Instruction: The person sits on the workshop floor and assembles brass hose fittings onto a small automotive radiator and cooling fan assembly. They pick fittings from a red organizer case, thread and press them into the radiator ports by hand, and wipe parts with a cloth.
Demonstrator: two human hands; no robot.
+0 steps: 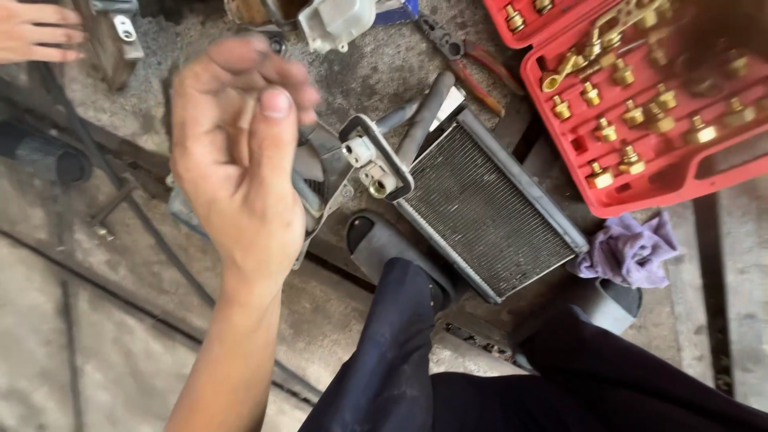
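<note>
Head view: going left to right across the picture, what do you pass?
Another person's hand at the top left corner → the left hand, raised and loosely curled → finned radiator core on the ground → purple rag → red case of brass fittings.

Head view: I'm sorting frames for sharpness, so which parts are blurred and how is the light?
Head view: even daylight with soft shadows and no harsh glare; the raised left hand is slightly motion-smeared at its fingers; the finned metal core is sharp; the red case of brass fittings goes dark and smeared toward the upper right corner.
</note>
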